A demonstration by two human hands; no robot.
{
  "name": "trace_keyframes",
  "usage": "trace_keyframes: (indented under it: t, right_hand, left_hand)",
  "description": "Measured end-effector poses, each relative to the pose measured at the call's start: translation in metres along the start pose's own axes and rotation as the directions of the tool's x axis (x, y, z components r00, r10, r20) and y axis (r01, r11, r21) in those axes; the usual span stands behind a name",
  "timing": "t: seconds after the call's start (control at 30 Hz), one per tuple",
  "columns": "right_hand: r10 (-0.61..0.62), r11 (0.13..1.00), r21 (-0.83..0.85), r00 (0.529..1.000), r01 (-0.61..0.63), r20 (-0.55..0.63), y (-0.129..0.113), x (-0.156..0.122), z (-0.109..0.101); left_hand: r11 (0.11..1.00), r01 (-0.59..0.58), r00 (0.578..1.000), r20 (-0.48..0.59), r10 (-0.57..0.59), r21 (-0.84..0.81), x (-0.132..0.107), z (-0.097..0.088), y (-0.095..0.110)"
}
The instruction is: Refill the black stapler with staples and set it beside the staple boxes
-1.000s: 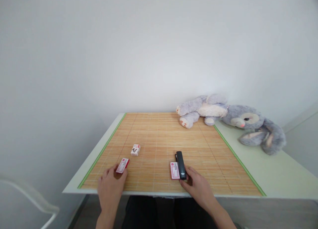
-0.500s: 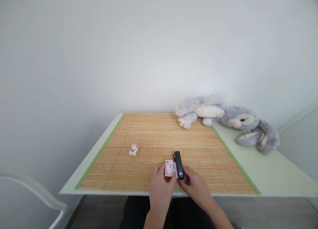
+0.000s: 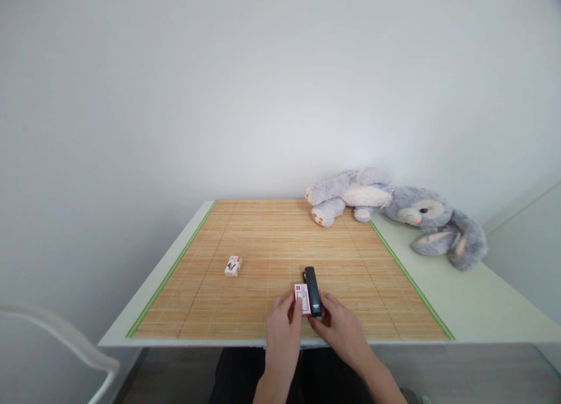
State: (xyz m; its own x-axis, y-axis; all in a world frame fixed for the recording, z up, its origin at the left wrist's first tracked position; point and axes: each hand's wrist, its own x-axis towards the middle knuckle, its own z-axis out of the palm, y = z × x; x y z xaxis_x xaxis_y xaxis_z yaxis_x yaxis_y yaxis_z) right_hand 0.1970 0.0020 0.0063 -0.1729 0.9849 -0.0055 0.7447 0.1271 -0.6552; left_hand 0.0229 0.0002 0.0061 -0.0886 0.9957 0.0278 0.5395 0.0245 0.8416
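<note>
A small white box with pink-red edging (image 3: 302, 299) is pinched between the thumb and fingers of my left hand (image 3: 281, 331). Right beside it lies a black stapler (image 3: 313, 292), its long axis pointing away from me. The fingers and thumb of my right hand (image 3: 343, 329) close round the stapler's near end. Box and stapler meet side by side over the mat, close to the table's front edge. Whether anything lies beneath the box is hidden.
Another small white box with a dark picture (image 3: 233, 266) sits on the bamboo mat (image 3: 263, 234) to the left. A grey plush rabbit (image 3: 372, 196) lies along the back right, partly on the pale table (image 3: 491, 310). A white curved bar (image 3: 61, 334) shows at lower left.
The box in my left hand has shifted right and turned slightly, now against the stapler; the white and pink patch between them is covered. My right hand stays at the stapler's near end.
</note>
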Motion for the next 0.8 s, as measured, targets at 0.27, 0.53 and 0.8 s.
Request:
trace_keyframes:
  t: [0.27, 0.53, 0.8]
  right_hand:
    - [0.022, 1.000, -0.012, 1.000, -0.023, -0.021, -0.003, -0.001, 0.004]
    - [0.029, 0.999, 0.034, 0.999, -0.028, -0.016, -0.004, -0.004, 0.001]
    - [0.041, 0.999, 0.036, 0.999, -0.041, -0.004, -0.002, -0.002, 0.001]
  left_hand:
    - [0.997, -0.004, 1.000, -0.013, 0.005, 0.077, -0.008, 0.005, 0.015]
    - [0.993, -0.004, 0.962, -0.269, 0.037, 0.121, 0.019, -0.045, -0.024]
    - [0.910, 0.255, 0.800, -0.600, -0.008, 0.328, 0.093, -0.150, -0.090]
